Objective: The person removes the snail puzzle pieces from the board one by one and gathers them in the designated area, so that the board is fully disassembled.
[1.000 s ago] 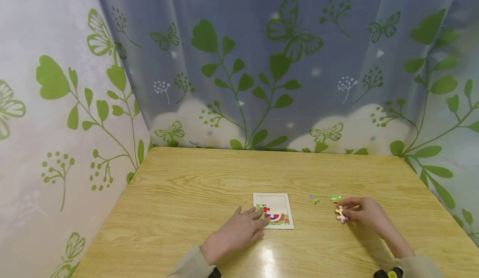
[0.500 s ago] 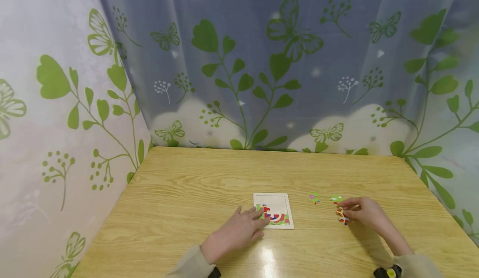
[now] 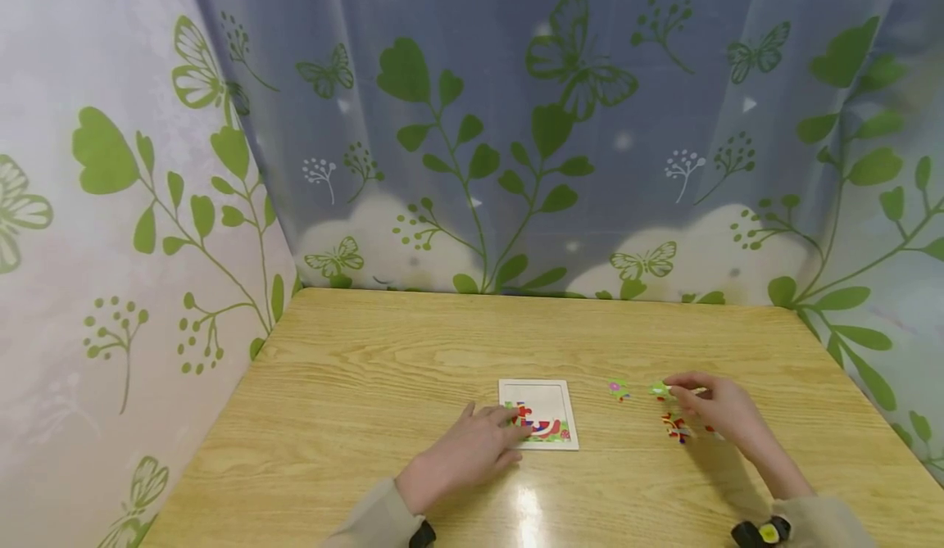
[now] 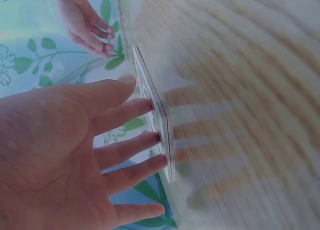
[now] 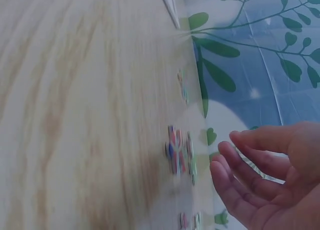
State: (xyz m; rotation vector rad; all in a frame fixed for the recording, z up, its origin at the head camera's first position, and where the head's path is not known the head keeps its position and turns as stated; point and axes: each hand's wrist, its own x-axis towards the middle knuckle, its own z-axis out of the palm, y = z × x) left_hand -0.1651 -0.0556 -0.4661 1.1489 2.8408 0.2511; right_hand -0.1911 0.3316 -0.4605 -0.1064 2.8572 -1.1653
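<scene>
A square white puzzle tray (image 3: 534, 392) lies on the table, its lower part filled with red, green and blue pieces. My left hand (image 3: 475, 455) rests on its left side with fingers spread, and the left wrist view has the fingertips at the tray's edge (image 4: 167, 140). My right hand (image 3: 719, 407) hovers over the loose pieces, fingers relaxed and nothing between them. Below it lies a red, yellow and blue puzzle piece (image 3: 675, 428). A green and white puzzle piece (image 3: 657, 390) is just at its fingertips in the head view; the right wrist view shows the fingers (image 5: 232, 172) apart from the pieces.
Between the tray and the right hand lies a green puzzle piece with a pink spot (image 3: 618, 387). Another piece with red on it (image 3: 710, 429) is partly covered by the right hand. A patterned curtain (image 3: 472, 163) closes off the table's (image 3: 383, 343) back and sides.
My right hand has let go of the red, yellow and blue puzzle piece, which turned slightly, and has moved up and back toward the green and white one. My left hand stays put.
</scene>
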